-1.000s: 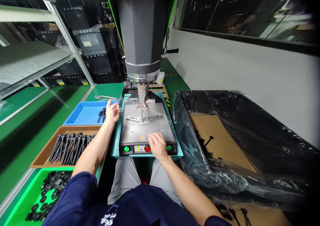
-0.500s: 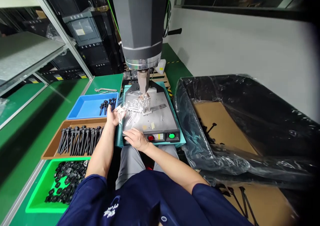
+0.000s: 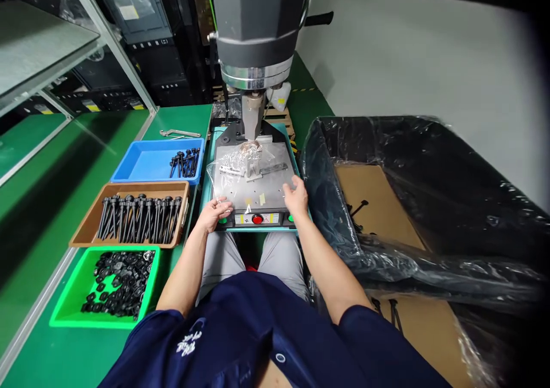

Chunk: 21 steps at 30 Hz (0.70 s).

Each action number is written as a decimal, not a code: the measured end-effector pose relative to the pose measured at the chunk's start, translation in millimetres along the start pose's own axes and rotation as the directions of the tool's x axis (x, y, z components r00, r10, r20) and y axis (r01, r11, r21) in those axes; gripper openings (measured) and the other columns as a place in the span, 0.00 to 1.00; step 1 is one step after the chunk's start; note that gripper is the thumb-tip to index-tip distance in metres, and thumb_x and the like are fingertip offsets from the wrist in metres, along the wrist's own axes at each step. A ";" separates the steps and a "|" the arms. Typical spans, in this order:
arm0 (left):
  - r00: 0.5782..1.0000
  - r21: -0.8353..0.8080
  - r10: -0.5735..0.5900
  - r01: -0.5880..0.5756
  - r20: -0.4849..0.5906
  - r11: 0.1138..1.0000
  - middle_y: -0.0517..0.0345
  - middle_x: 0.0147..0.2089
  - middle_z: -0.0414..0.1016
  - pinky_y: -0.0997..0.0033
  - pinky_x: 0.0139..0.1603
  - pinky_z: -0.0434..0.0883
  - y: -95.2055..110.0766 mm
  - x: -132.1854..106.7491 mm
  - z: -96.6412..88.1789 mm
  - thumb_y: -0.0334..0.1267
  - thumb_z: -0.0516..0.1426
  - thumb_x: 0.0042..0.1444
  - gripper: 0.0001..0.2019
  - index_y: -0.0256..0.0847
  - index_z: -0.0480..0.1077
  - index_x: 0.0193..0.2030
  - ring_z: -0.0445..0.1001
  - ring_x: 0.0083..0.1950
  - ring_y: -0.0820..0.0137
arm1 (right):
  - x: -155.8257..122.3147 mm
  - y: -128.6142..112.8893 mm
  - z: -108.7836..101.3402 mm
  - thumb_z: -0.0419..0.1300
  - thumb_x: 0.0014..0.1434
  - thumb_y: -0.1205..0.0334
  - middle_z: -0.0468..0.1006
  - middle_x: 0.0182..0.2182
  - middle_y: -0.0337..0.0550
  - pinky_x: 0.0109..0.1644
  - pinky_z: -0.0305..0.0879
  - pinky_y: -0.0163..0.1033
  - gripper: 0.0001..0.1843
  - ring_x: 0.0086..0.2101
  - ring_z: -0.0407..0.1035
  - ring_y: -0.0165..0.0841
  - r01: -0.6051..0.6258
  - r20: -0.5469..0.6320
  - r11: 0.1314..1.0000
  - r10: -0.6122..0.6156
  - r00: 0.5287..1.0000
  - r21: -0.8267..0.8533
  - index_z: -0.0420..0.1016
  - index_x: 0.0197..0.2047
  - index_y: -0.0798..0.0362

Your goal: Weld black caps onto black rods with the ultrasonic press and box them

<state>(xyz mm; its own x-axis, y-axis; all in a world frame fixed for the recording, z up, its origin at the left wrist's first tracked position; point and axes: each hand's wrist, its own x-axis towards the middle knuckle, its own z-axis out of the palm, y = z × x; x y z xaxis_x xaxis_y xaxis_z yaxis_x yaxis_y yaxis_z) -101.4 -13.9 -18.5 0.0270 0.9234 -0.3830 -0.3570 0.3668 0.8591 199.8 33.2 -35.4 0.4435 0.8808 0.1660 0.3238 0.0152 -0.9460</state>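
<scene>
My left hand is at the near left corner of the machine's metal base plate, fingers stretched out over the left green button. Above the right green button, my right hand stands at the plate's right edge, thumb and fingers apart. Neither hand holds anything. A small metal fixture sits mid-plate under the tapered tool head. Crumpled clear plastic film lies around the fixture. Whether a part is inside it I cannot tell. Between the hands is a red button.
To the left are a blue tray with black rod-like parts, a brown tray with long ones, and a green tray of small black pieces. A wrench lies behind. Plastic-lined boxes stand at right.
My left hand has let go of the plastic film and moved down to the left button. My right hand has moved from the front left edge to the right side. The view has tilted down.
</scene>
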 end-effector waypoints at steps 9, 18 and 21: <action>0.992 -0.009 0.069 -0.070 -0.103 0.998 0.50 0.32 0.79 0.73 0.31 0.75 -0.6 -13.0 -2.8 0.40 0.72 0.43 0.18 0.34 0.73 0.37 0.79 0.31 0.70 | 29.3 -2.4 -9.0 0.70 0.45 0.59 0.73 0.22 0.38 0.21 0.54 0.29 0.13 0.22 0.63 0.26 -0.391 0.360 0.888 0.292 0.886 0.242 0.75 0.33 0.56; 0.935 0.015 0.295 -0.298 -0.195 0.954 0.59 0.28 0.75 0.80 0.17 0.60 -9.1 -7.9 2.2 0.51 0.70 0.41 0.24 0.35 0.75 0.38 0.63 0.18 0.80 | -10.8 -8.5 -24.4 0.69 0.44 0.45 0.68 0.19 0.34 0.18 0.46 0.30 0.22 0.16 0.53 0.23 -0.307 0.287 0.881 0.209 0.935 0.360 0.73 0.32 0.54; 0.932 0.041 0.293 -0.291 -0.216 0.956 0.58 0.27 0.75 0.78 0.19 0.61 -11.8 -8.2 1.2 0.52 0.71 0.40 0.25 0.35 0.76 0.39 0.66 0.20 0.78 | -19.0 -6.2 -28.1 0.69 0.44 0.43 0.66 0.17 0.32 0.17 0.44 0.31 0.23 0.16 0.52 0.23 -0.314 0.314 0.901 0.218 0.924 0.298 0.73 0.31 0.54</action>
<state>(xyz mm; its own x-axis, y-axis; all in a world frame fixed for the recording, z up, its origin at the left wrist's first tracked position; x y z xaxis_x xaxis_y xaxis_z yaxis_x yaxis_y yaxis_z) -96.3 -25.7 -25.1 -0.2809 0.9430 -0.1786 -0.3105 0.0867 0.9466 212.8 3.1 -24.8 0.2178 0.9659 -0.1402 -0.0964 -0.1216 -0.9879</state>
